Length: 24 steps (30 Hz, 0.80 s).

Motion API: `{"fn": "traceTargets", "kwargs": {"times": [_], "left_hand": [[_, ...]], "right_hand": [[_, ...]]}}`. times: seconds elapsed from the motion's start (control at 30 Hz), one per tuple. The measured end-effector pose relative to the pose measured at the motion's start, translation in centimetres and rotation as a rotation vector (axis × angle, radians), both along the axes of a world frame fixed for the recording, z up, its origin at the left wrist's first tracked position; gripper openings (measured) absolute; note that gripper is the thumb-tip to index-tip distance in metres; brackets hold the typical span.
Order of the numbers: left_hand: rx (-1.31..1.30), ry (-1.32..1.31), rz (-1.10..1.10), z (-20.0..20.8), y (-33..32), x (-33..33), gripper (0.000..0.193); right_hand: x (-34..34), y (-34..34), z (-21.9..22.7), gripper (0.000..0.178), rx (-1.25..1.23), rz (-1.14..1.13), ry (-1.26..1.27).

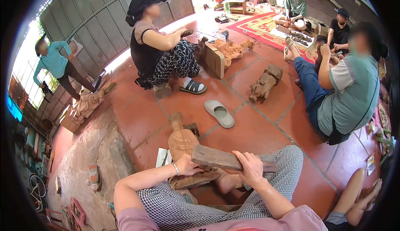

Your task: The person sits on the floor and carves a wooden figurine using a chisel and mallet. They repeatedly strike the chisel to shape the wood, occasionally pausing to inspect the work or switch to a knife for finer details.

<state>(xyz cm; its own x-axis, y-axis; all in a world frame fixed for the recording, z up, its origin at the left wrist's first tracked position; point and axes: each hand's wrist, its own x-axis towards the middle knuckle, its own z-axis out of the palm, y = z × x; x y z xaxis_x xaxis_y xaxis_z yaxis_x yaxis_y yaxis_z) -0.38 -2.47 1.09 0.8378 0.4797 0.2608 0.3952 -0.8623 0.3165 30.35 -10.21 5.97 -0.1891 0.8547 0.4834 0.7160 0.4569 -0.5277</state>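
Observation:
A wooden bar (pixel 214 156), thick at its left end and narrower to the right, is gripped by my right hand (pixel 252 167) around its narrow part. Its thick end hovers just above and beside my left hand (pixel 187 165). That hand is closed low against a carved wooden figure (pixel 182 141); what its fingers hold, if anything, is hidden. The light brown figure lies between my legs with its narrow end pointing away from me. A darker rough piece of wood (pixel 193 179) sits under my left hand, near my bare foot.
A grey slipper (pixel 219 114) lies ahead on the red tiles, with a rough wood carving (pixel 266 83) beyond it. A person (pixel 160 43) sits ahead; another (pixel 348 89) sits at right. A stone slab (pixel 89 164) is at left, near a large carving (pixel 86 104).

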Motion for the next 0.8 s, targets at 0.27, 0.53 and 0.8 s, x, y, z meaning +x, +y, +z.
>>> {"fn": "traceTargets", "kwargs": {"times": [0.27, 0.53, 0.8], "left_hand": [[-0.253, 0.263, 0.099, 1.0, -0.3, -0.1, 0.027], [-0.343, 0.066, 0.131, 3.1, -0.6, 0.7, 0.019], [-0.231, 0.071, 0.089, 1.5, -0.2, -0.2, 0.022]], "right_hand": [[0.5, -0.8, 0.8, 0.058, -0.005, -0.043, -0.020], [0.1, -0.9, 0.8, 0.057, -0.026, -0.011, 0.265], [-0.3, -1.1, 1.1, 0.059, -0.015, -0.002, 0.123]]}}
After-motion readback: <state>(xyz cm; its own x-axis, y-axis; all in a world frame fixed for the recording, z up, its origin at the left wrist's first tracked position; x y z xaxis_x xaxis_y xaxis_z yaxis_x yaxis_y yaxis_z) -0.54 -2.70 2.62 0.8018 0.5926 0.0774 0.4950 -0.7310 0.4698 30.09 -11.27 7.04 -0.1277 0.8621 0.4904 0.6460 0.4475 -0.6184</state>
